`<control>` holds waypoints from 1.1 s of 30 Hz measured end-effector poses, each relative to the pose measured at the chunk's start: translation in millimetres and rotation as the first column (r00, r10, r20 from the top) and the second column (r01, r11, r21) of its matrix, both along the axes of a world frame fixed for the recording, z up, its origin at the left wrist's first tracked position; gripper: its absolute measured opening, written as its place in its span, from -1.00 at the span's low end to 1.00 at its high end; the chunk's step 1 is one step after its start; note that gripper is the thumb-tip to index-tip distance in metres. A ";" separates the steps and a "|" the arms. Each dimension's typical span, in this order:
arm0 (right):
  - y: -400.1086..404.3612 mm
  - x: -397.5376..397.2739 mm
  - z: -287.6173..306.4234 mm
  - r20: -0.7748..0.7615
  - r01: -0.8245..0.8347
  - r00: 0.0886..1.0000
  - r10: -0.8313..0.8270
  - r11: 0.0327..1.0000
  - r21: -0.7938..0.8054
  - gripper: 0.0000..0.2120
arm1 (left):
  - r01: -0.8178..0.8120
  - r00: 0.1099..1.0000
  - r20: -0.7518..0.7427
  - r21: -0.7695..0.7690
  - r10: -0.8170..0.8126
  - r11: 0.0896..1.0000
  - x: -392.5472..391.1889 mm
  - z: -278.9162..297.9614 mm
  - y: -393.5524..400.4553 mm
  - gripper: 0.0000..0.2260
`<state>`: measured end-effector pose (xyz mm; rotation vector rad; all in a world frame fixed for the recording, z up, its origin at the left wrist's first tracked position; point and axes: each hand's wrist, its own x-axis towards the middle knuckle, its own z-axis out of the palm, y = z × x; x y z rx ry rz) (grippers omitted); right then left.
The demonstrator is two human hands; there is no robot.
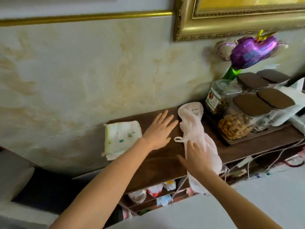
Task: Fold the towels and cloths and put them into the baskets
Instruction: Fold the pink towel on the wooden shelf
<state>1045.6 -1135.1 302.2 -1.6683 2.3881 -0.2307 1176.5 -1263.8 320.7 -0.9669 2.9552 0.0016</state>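
One pink towel [194,129] lies lengthwise from wall to shelf edge.

pink towel [194,129]: small dark print, unreadable | jar label [212,100]: unreadable

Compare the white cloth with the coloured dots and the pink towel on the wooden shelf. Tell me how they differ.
The white dotted cloth lies as a neat flat square; the pink towel is stretched long and rumpled, one end hanging over the shelf edge. The cloth has coloured specks and a green edge; the towel is plain pink and fluffy with a hanging loop. No hand touches the cloth; the right hand rests on the towel. Both lie on the same shelf.
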 end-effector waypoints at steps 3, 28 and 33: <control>8.6 -25.2 -34.8 0.031 -0.025 0.999 0.021 0.993 0.115 -0.58 | 0.162 0.963 0.223 -0.020 -0.154 0.987 -46.1 -3.4 4.4 -0.28; -79.5 -153.5 170.7 0.334 -0.612 0.684 0.648 0.759 -0.221 -0.80 | -0.051 0.754 -0.239 0.907 0.611 0.418 -19.9 135.9 16.2 -0.63; -89.5 -121.3 180.9 0.164 -0.704 0.672 0.723 0.691 -0.165 -0.94 | -0.397 0.851 0.034 0.696 0.524 0.599 25.9 162.3 19.9 -0.86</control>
